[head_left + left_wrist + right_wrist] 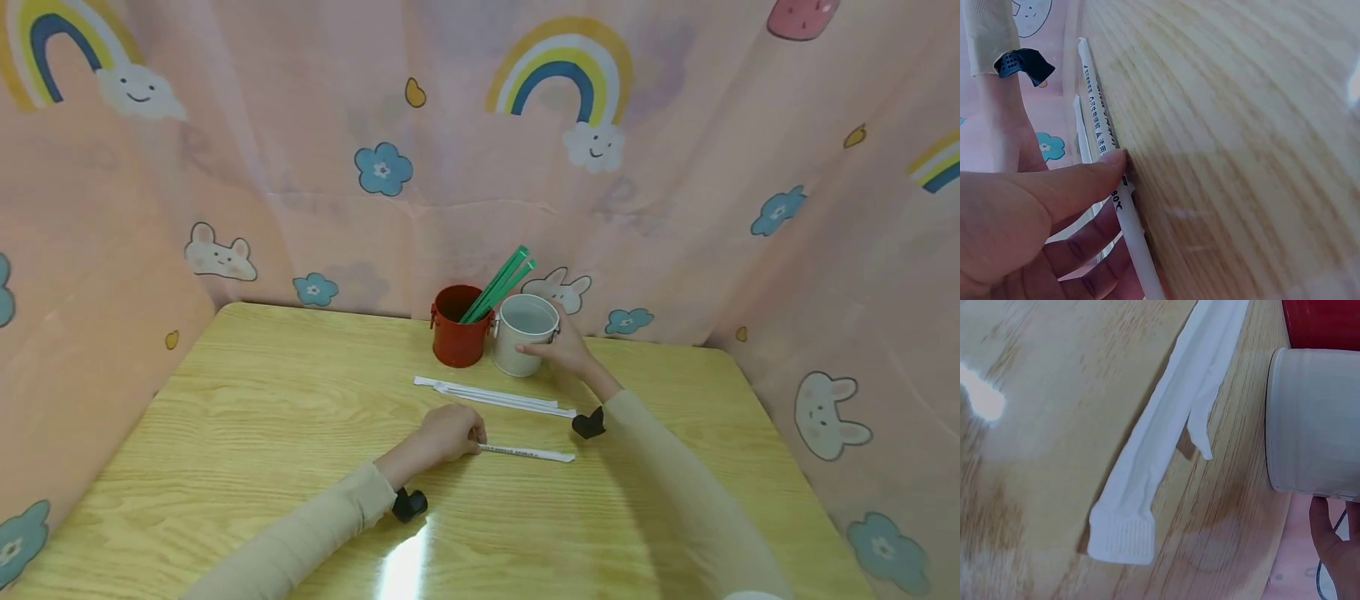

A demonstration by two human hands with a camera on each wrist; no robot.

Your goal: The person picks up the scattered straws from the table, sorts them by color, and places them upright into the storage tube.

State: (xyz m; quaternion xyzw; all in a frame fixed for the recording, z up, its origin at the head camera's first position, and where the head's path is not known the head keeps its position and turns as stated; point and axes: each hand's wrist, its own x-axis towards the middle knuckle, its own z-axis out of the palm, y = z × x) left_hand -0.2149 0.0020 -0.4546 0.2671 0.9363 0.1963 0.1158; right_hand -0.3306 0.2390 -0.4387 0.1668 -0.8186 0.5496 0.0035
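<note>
My left hand (450, 432) pinches a white paper-wrapped straw (528, 452) near its left end. In the left wrist view the thumb (1094, 181) presses on the straw (1099, 115), which carries dark printing, and the other fingers curl beneath it. My right hand (567, 348) grips the small white bucket (516, 354) at its right side, thumb across the front and other fingers partly hidden behind. The right wrist view has the bucket (1316, 419) with fingertips against its side. More white wrapped straws (495, 397) lie in front of the bucket.
Left of the white bucket stands a red bucket (459, 343) holding long green sticks (498, 285). Both stand near the back edge of the wooden table (300, 400). A pink printed curtain (300, 142) surrounds the table at the back and sides.
</note>
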